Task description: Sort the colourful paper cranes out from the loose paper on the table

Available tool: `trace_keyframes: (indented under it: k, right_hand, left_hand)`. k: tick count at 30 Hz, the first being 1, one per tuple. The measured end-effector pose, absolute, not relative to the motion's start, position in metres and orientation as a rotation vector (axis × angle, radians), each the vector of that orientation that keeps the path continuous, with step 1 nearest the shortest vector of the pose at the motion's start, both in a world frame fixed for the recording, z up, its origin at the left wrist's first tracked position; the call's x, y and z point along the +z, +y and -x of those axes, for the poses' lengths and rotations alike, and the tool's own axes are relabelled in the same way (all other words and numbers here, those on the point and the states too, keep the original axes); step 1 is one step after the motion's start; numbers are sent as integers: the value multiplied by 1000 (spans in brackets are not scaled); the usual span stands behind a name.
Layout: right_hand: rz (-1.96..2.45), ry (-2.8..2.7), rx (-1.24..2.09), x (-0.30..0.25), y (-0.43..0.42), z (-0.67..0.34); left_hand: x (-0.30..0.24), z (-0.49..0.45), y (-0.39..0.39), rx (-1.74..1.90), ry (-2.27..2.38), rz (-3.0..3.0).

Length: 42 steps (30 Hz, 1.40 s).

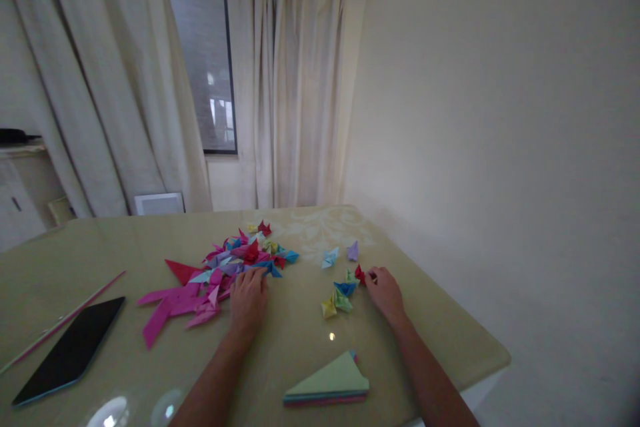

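Observation:
A heap of colourful origami pieces (235, 257), with pointed tips in pink, red, purple and blue, lies left of centre on the table. My left hand (249, 300) rests at the near right edge of this heap, fingers stretched forward by a blue origami piece (270, 268); the fingertips are partly hidden. To the right, my right hand (385, 290) is closed in a pinch at a small red origami piece (359, 275). Close beside it lie a blue piece (345, 289), a green piece (343, 301) and a yellow piece (329, 307). A light blue piece (330, 257) and a purple piece (353, 251) lie farther back.
A stack of folded paper (327, 380) lies near the front of the glossy table (300, 340). At the left are a black tablet (73, 350) and a thin pink-and-white stick (65, 320). A wall (500, 147) runs along the table's right side; curtains (300, 80) hang behind.

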State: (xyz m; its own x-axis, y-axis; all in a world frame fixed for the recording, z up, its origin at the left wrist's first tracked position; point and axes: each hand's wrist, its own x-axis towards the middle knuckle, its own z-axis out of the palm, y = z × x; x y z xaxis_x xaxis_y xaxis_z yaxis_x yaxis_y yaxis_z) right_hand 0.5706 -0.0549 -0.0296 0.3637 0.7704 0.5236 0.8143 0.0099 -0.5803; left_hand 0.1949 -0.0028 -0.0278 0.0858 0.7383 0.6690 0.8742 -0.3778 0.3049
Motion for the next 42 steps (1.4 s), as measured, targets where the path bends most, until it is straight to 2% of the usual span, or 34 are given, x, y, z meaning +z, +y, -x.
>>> trace_keyframes:
  k: [7,15,20,26,32,36,42]
  right_hand:
    - [1641,-1404,47,-27,-48,-563]
    - [1424,-1624,335,-21,-45,-539]
    - [1390,-1636,394,-20,-49,-530]
    - [1380,-1615,331,-22,-45,-523]
    - [1330,-1669,232,-18,-32,-525]
    - [1300,-1660,220,-18,-23,-530]
    - [1246,-1578,247,-16,-23,-532]
  left_hand:
    - [-16,-210,-15,-1684,-1290,2262]
    - [-21,-242,-37,-1542,-991,2787]
    - [-7,-241,-33,-1624,-1198,2784]
    - [21,-257,2,-1162,-1475,2834]
    - [43,-290,45,-984,-1446,2972]
    - [51,-260,78,-846,-1611,2888]
    - [41,-208,89,-404,-1802,2829]
